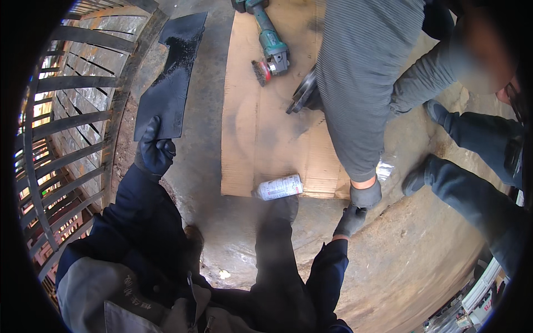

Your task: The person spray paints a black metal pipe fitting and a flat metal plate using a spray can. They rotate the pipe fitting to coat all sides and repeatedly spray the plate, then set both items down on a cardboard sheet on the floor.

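Left of frame, the black-gloved left hand [154, 151] pinches a notched, flat black sheet [169, 91]. Lower right, the dark-gloved right hand [350, 221] meets a co-worker's grey-gloved hand [366, 195]; I can't tell its grip.

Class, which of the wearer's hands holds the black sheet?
The left hand, gripping the black sheet at one end; the right hand touches a co-worker's hand.

sheet [166, 95] mostly matt w/ glossy pt.; cardboard [266, 133] matt, ribbed.
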`<state>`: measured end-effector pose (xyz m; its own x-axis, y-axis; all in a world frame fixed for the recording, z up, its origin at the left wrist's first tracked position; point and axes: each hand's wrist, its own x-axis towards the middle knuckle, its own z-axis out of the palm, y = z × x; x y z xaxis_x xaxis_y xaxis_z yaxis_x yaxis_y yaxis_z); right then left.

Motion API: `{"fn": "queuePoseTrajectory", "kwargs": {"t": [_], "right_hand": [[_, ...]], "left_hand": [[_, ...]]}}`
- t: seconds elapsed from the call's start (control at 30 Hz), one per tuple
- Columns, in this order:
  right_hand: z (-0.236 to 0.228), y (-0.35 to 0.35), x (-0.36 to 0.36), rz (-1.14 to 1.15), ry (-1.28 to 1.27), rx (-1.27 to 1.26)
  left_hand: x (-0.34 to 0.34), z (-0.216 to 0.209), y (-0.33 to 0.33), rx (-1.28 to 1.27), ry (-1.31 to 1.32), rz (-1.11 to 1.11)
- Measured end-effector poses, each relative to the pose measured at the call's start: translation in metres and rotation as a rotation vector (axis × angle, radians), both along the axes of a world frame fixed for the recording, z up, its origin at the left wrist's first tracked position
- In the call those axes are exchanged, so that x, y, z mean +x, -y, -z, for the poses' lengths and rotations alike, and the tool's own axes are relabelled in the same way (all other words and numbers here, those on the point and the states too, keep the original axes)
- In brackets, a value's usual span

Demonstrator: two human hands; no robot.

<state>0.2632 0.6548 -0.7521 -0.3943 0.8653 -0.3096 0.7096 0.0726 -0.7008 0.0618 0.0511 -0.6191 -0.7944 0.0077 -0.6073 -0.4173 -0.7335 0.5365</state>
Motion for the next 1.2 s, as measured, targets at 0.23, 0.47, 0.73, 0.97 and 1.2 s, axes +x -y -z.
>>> {"fn": "queuePoseTrajectory", "kwargs": {"t": [0.23,0.47,0.73,0.97,1.2], "right_hand": [[-0.028,0.049,0.017,-0.032,0.009,-0.11],[-0.097,0.135,-0.016,-1.086,-0.232,0.391],[-0.129,0.182,-0.147,-0.913,-0.33,-0.037],[-0.125,0.213,-0.229,-0.946,-0.403,-0.036],[-0.097,0.159,-0.277,-1.033,-0.489,0.425]], "left_hand": [[0.004,-0.001,-0.005,-0.002,-0.019,-0.002],[0.017,-0.006,-0.007,-0.041,0.014,-0.043],[0.019,-0.008,-0.006,-0.092,0.058,-0.036],[0.025,-0.018,-0.012,-0.101,0.055,-0.059],[0.023,-0.031,-0.011,-0.121,0.148,-0.112]]}}
